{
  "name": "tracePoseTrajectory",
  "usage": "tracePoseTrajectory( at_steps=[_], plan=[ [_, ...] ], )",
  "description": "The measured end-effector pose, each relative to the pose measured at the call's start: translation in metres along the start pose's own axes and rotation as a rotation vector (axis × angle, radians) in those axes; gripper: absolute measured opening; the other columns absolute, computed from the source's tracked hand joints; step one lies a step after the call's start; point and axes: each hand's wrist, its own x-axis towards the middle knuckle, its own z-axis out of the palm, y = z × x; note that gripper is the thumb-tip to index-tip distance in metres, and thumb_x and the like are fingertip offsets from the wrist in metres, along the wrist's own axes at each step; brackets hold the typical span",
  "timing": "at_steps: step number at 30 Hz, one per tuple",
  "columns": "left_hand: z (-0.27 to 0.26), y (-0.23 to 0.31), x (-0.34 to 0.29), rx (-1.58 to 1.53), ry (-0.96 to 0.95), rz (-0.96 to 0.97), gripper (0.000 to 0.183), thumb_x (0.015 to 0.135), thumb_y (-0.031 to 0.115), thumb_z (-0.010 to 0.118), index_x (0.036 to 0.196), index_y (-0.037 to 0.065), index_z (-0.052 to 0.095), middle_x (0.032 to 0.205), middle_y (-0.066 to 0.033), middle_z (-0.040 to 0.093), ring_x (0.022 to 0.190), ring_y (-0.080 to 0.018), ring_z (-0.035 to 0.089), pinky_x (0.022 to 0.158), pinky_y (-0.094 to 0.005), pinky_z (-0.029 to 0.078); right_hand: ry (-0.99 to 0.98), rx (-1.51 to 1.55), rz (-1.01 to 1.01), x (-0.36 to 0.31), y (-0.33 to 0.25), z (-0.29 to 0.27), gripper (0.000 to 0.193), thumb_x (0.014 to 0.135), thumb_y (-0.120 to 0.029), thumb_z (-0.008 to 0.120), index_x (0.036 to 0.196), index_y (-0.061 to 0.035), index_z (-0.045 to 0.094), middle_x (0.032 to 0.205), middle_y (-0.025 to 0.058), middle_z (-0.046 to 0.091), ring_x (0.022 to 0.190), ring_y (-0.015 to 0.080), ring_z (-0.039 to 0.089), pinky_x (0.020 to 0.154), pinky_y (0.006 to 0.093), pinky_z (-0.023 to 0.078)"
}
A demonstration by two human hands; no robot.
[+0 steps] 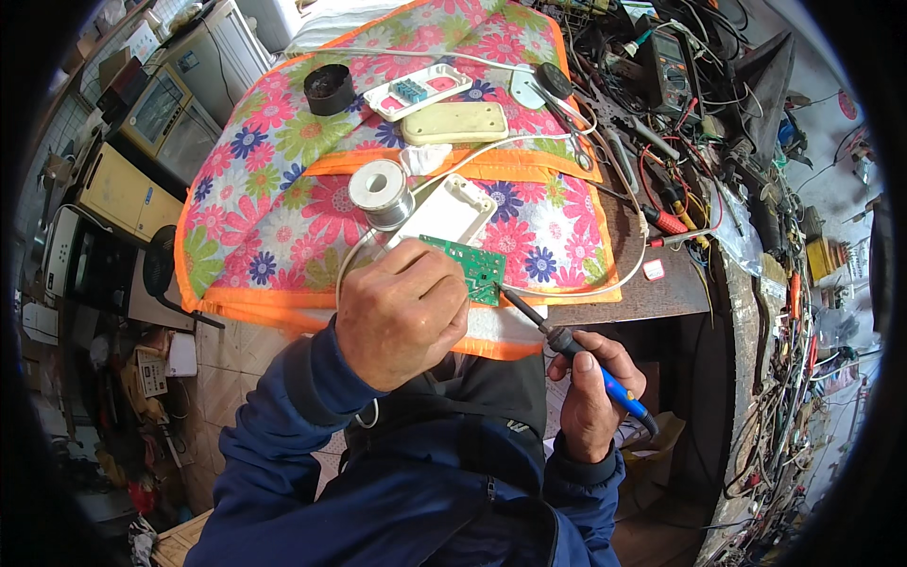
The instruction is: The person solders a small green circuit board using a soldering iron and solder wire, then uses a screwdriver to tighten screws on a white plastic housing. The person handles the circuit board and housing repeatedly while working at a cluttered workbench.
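A green circuit board (pixel 484 268) lies at the near edge of the cloth, against a white plastic case half (pixel 453 210). My left hand (pixel 404 317) is closed over the board's left end, fingers curled; what they grip is hidden. In my right hand (pixel 597 392) is a soldering iron (pixel 619 390) with a blue handle, held like a pen. Its tip touches or nearly touches the board's right part; I cannot tell which. Just behind my left hand stands a spool of solder wire (pixel 383 200).
Farther back on the flowered cloth (pixel 283 180) are a cream case half (pixel 455 123), a white case with blue terminals (pixel 416 90) and a round black tin (pixel 329 90). A white cable (pixel 638 269) loops around the right side. Tools, wires and a multimeter (pixel 673 71) crowd the right.
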Motion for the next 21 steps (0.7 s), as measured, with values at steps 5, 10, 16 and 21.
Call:
tracePoseTrajectory(
  at_steps=[5, 10, 16, 21],
  plan=[
    [0.0010, -0.0012, -0.0009, -0.022, 0.012, 0.004, 0.025, 0.066, -0.008, 0.078, 0.082, 0.005, 0.063, 0.087, -0.0071, 0.069, 0.084, -0.0268, 0.070, 0.070, -0.0371, 0.058, -0.001, -0.009, 0.004, -0.0004, 0.0000, -0.0004, 0.029, 0.097, -0.012, 0.072, 0.116, 0.0108, 0.070, 0.093, 0.0192, 0.074, 0.071, 0.0207, 0.068, 0.067, 0.0319, 0.055],
    [0.0007, -0.0004, 0.0006, -0.005, 0.001, -0.006, 0.025, 0.068, -0.007, 0.077, 0.084, 0.005, 0.062, 0.085, -0.0079, 0.068, 0.083, -0.0282, 0.070, 0.071, -0.0386, 0.058, -0.001, -0.007, -0.008, -0.0001, 0.0002, -0.0005, 0.029, 0.097, -0.011, 0.072, 0.116, 0.0112, 0.070, 0.094, 0.0195, 0.074, 0.072, 0.0208, 0.068, 0.067, 0.0320, 0.055],
    [0.0002, 0.0013, 0.0019, 0.009, 0.000, -0.017, 0.024, 0.070, -0.006, 0.077, 0.085, 0.005, 0.062, 0.086, -0.0086, 0.068, 0.082, -0.0290, 0.069, 0.072, -0.0397, 0.057, -0.031, 0.043, 0.028, -0.0007, -0.0017, -0.0041, 0.024, 0.095, 0.000, 0.070, 0.117, 0.0100, 0.071, 0.095, 0.0159, 0.074, 0.079, 0.0192, 0.071, 0.076, 0.0312, 0.058],
    [0.0023, 0.0007, 0.0010, 0.020, 0.010, -0.014, 0.024, 0.071, -0.006, 0.077, 0.087, 0.005, 0.063, 0.086, -0.0085, 0.068, 0.082, -0.0291, 0.069, 0.071, -0.0402, 0.057, -0.017, 0.031, 0.031, -0.0005, -0.0028, -0.0027, 0.023, 0.094, 0.003, 0.068, 0.116, 0.0091, 0.072, 0.093, 0.0161, 0.074, 0.077, 0.0198, 0.071, 0.075, 0.0311, 0.057]
  ],
)
